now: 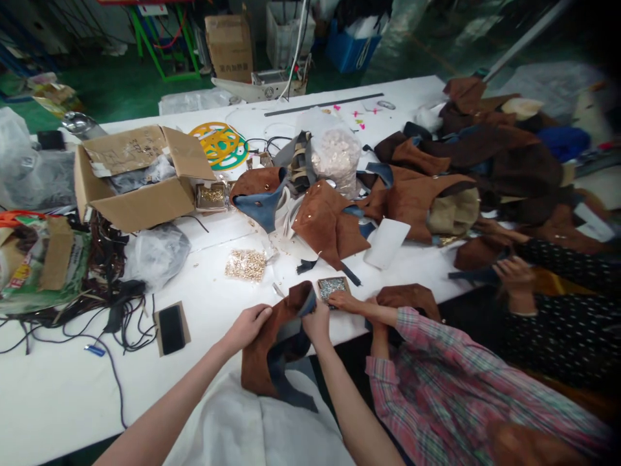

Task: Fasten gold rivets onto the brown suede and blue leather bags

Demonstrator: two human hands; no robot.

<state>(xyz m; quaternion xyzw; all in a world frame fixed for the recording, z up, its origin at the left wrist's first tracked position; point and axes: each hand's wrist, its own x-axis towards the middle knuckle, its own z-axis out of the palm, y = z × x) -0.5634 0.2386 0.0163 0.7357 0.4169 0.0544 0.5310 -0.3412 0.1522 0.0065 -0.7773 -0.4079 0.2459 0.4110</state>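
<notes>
A brown suede piece with a dark blue backing [262, 359] hangs in a curve over the table's front edge, between both of my hands. My left hand [250, 327] pinches its left edge, thumb on top. At the upper right end of the piece, my right hand [317, 322] is closed on the edge, with the blue side folded outward there. Just beyond my right hand lies a small tray of silvery metal bits [332, 286]. A clear bag of gold-coloured bits [245, 265] rests on the table ahead of my hands.
A co-worker's hand in a plaid sleeve [344, 301] reaches to the tray. Farther right, another person's hands [515, 275] work on brown pieces. Suede pieces [330, 223] are piled ahead. A cardboard box [140, 178], a phone [171, 329] and dark cords [130, 323] lie left.
</notes>
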